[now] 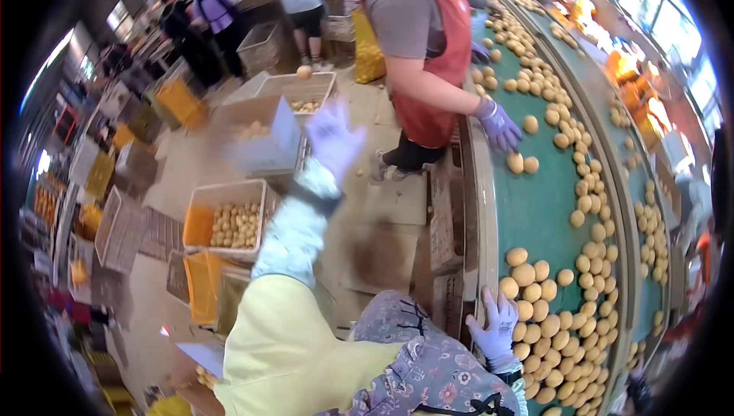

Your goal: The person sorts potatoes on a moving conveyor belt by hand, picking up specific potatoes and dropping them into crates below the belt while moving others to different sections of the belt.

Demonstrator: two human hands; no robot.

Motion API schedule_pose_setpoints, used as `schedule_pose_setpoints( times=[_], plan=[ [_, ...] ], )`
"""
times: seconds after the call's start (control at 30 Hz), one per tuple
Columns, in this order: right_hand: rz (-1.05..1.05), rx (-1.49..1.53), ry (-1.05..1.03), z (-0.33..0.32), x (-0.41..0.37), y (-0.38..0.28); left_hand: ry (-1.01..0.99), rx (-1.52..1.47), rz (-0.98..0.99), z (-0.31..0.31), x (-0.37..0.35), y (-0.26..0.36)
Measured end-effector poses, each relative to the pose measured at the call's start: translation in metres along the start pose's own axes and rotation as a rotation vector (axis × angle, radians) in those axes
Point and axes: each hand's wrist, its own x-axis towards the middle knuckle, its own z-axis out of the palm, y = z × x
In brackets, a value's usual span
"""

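My left hand (335, 141), in a pale purple glove, is raised over the floor with its fingers spread and nothing in it. Just above it in the view, a single potato-like round item (303, 72) is in the air near a white crate (330, 83). My right hand (498, 326), gloved too, rests at the belt's near edge, fingers apart, beside a pile of round tan items (550, 326). The green conveyor belt (527, 213) carries many more of them.
A co-worker in a red apron (451, 102) reaches over the belt with a gloved hand (499, 125). A blurred white box (287, 137) and a crate of round items (264, 209) stand at the left. A metal rail (483, 240) edges the belt.
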Motion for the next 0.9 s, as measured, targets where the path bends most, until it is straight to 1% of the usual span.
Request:
schedule_pose_setpoints(
  times=[0.03,0.07,0.1,0.13,0.17,0.2,0.23,0.27,0.3,0.33,0.37,0.4,0.43,0.47,0.5,0.53,0.57,0.6,0.63,0.67,0.7,0.73,0.77,0.8,0.83,0.87,0.9],
  plan=[
    [-0.011,-0.009,0.035,0.005,0.000,0.004,-0.155,-0.138,0.079,-0.008,-0.009,0.059],
    [-0.011,-0.021,0.068,0.010,-0.004,0.003,-0.096,-0.376,0.247,-0.022,-0.019,0.128],
    [0.007,-0.075,0.100,0.008,0.000,-0.002,-0.158,-0.655,0.352,-0.006,-0.046,0.174],
    [0.081,-0.029,0.023,-0.007,0.007,-0.014,-0.211,-0.737,0.474,0.013,-0.089,0.222],
    [0.078,0.030,0.042,-0.022,0.017,-0.023,-0.398,-0.873,0.628,0.026,-0.130,0.255],
    [0.070,0.079,0.074,-0.036,0.025,-0.023,-0.528,-1.016,0.723,0.027,-0.152,0.287],
    [0.203,0.029,0.117,-0.044,0.019,-0.014,-0.574,-1.049,0.842,0.028,-0.166,0.312],
    [0.186,0.137,0.192,-0.049,0.006,-0.005,-0.613,-1.081,0.965,0.028,-0.175,0.327],
    [0.152,0.237,0.278,-0.060,-0.009,0.007,-0.698,-1.105,1.013,0.037,-0.181,0.337],
    [0.317,0.142,0.410,-0.086,-0.032,0.012,-0.780,-1.114,1.063,0.048,-0.185,0.342],
    [0.464,0.046,0.536,-0.111,-0.060,0.012,-0.818,-1.035,1.126,0.050,-0.186,0.341],
    [0.726,-0.015,0.585,-0.138,-0.096,0.013,-0.847,-0.938,1.177,0.047,-0.180,0.345],
    [1.032,0.045,0.735,-0.154,-0.131,0.012,-0.868,-0.981,1.253,0.049,-0.176,0.351],
    [0.969,-0.373,0.907,-0.143,-0.191,0.040,-0.887,-0.993,1.247,0.050,-0.177,0.360],
    [1.105,-0.657,0.775,-0.154,-0.240,0.049,-0.904,-1.002,1.232,0.051,-0.174,0.375],
    [1.399,-0.592,0.840,-0.131,-0.311,0.066,-0.917,-1.028,1.274,0.048,-0.172,0.398],
    [1.518,-0.723,0.897,-0.104,-0.336,0.079,-1.023,-1.070,1.470,0.041,-0.173,0.422],
    [1.601,-0.863,0.982,-0.083,-0.352,0.081,-1.082,-1.103,1.662,0.032,-0.186,0.428],
    [1.622,-0.660,1.041,-0.083,-0.333,0.082,-1.105,-1.266,1.714,0.029,-0.198,0.438],
    [1.633,-0.453,1.097,-0.080,-0.295,0.087,-1.104,-1.274,1.743,0.033,-0.206,0.450],
    [1.663,-0.480,1.018,-0.063,-0.273,0.099,-1.047,-1.209,1.906,0.037,-0.210,0.459],
    [1.678,-0.488,1.058,-0.051,-0.248,0.106,-0.983,-1.139,2.058,0.043,-0.213,0.467],
    [1.609,-0.265,1.192,-0.060,-0.216,0.100,-1.004,-1.173,2.024,0.050,-0.213,0.468],
    [1.376,-0.014,1.374,-0.056,-0.189,0.099,-1.005,-1.179,2.050,0.062,-0.214,0.467],
    [1.341,0.193,1.260,-0.041,-0.178,0.105,-0.978,-1.209,2.028,0.077,-0.214,0.464],
    [1.312,0.261,1.198,-0.028,-0.148,0.108,-0.954,-1.237,2.014,0.090,-0.210,0.463],
    [1.255,0.045,1.111,-0.026,-0.108,0.105,-0.933,-1.246,1.994,0.087,-0.196,0.465]
  ],
)
